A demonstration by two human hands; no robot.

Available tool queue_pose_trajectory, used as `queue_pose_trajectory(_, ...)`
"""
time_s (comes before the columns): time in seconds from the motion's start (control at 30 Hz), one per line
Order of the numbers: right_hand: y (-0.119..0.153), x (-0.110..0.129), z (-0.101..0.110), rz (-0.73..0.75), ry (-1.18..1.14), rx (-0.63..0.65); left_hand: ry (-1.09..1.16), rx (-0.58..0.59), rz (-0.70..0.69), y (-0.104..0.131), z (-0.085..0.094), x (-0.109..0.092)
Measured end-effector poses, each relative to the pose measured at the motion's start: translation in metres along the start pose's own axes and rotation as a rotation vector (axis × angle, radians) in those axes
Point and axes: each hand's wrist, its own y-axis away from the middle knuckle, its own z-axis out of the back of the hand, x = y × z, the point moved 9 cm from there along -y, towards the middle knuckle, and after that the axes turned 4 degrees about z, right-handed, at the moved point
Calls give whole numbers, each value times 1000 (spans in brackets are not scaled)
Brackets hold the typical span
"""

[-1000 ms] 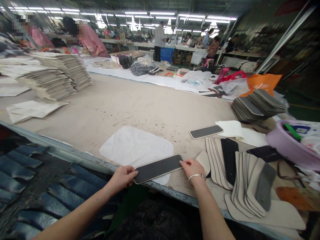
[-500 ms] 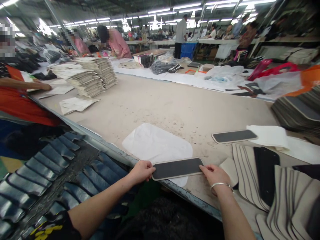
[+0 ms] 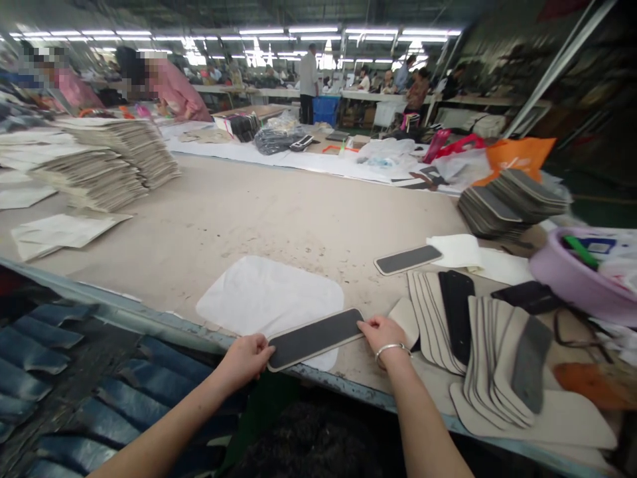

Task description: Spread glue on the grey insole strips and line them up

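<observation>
Dark grey and edged in beige, the long padded strip (image 3: 315,338) is held flat at the near edge of the work table (image 3: 279,206), partly over a white cloth sheet (image 3: 266,295). Its left end is pinched by the left hand (image 3: 246,358), with the fingers curled closed on it, and its right end is pressed by the fingertips of the right hand (image 3: 381,332), which wears a silver bracelet (image 3: 391,350).

Compared with half a second before, the grip of both hands is unchanged; only the view has swung back to the right, so the strip appears slightly more tilted. The strip is judged to be kept under alignment, not released.

Just right of the right hand, fanned beige pieces (image 3: 490,358) are laid, and a second strip (image 3: 408,259) lies apart, further back.
</observation>
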Motion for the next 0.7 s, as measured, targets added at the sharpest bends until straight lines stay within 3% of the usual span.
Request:
queue_pose_trajectory(0.37,-1,0,-2,16,-9,23,-152,-4,-28,-5,1,0)
queue_pose_trajectory(0.7,-1,-1,-3,24,8,41,-55,30,30,-1,2,-2)
